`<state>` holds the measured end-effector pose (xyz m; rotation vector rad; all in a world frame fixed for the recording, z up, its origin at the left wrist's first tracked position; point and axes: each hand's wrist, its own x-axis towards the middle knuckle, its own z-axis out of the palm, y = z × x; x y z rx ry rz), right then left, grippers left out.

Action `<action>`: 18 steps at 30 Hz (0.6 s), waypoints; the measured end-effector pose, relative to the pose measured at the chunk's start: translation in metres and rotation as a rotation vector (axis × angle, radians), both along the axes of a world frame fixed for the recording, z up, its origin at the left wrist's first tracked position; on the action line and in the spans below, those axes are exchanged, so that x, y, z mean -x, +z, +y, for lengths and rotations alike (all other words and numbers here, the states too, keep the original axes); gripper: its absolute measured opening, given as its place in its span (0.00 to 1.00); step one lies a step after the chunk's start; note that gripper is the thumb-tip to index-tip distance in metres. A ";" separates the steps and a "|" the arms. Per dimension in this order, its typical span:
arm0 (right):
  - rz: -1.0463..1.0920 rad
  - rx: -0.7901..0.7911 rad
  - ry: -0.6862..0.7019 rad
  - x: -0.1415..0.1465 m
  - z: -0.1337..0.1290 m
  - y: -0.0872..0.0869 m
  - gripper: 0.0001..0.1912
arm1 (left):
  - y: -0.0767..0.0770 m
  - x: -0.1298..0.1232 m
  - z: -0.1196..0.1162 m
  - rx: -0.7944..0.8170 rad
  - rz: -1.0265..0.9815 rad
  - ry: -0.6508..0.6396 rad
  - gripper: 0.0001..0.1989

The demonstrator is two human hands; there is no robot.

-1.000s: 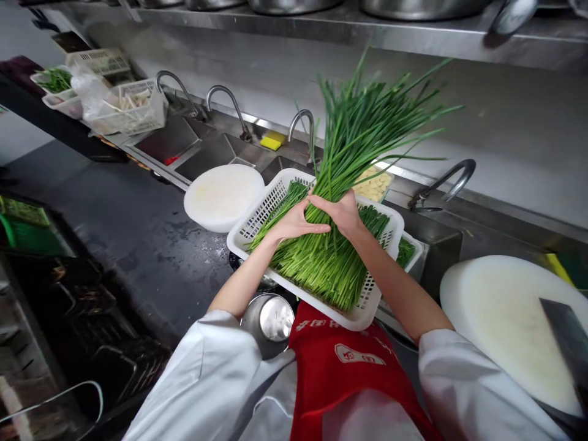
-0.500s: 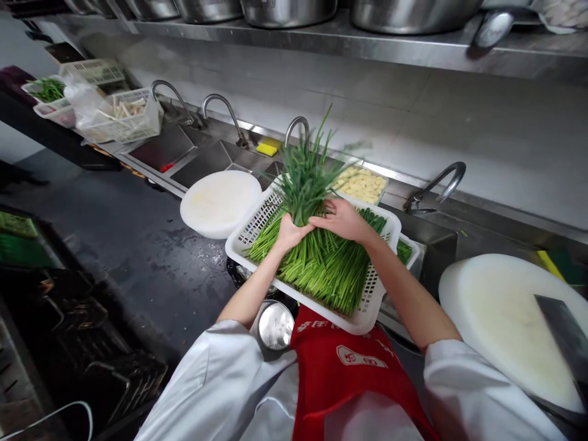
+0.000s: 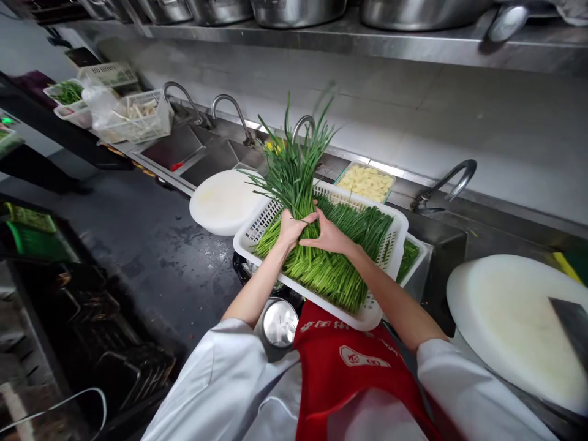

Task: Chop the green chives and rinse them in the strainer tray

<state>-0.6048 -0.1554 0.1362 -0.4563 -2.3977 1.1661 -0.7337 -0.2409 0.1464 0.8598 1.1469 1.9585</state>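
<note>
A white perforated basket full of green stalks stands in front of me, over the sink edge. My left hand is wrapped round a bunch of long green leaves that rises above the basket's left part. On the bunch's right side, my right hand presses against it with the fingers partly hidden behind the stalks and the thumb spread. Both hands meet at the bunch. More cut-looking stalks lie beneath them in the basket.
White round boards lie left and right, the right one bearing a cleaver. Behind the basket is a tray of pale pieces. Faucets line the wall under a shelf of pots. A metal pot is below.
The leafy bunch now stands more upright and spreads left, baring darker leaves in the basket's right part. My right hand has shifted lower along the bunch. The view has moved slightly.
</note>
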 end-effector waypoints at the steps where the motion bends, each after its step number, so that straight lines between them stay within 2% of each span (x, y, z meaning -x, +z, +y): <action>1: 0.027 0.017 0.013 0.006 -0.003 -0.001 0.63 | 0.003 -0.003 -0.001 -0.015 -0.025 -0.006 0.21; 3: 0.096 0.058 0.027 0.015 -0.003 -0.002 0.63 | 0.008 -0.006 -0.003 -0.037 -0.082 -0.041 0.24; 6: 0.193 0.148 0.092 0.019 0.003 0.000 0.49 | 0.012 -0.003 -0.008 -0.057 -0.086 -0.115 0.32; 8: 0.218 0.237 0.134 0.019 0.007 0.003 0.41 | 0.014 0.002 -0.008 -0.051 0.050 -0.105 0.37; 10: 0.208 0.298 0.169 0.020 0.008 0.009 0.35 | 0.016 0.005 -0.005 -0.037 0.208 -0.035 0.38; 12: 0.203 0.298 0.191 0.022 0.007 0.016 0.31 | 0.018 0.005 0.001 -0.037 0.233 0.024 0.35; 14: 0.195 0.258 0.196 0.023 0.005 0.024 0.30 | 0.019 0.001 0.006 -0.047 0.127 0.020 0.29; 18: 0.126 0.168 0.213 0.014 0.003 0.030 0.37 | 0.018 -0.006 0.010 -0.061 -0.069 -0.042 0.21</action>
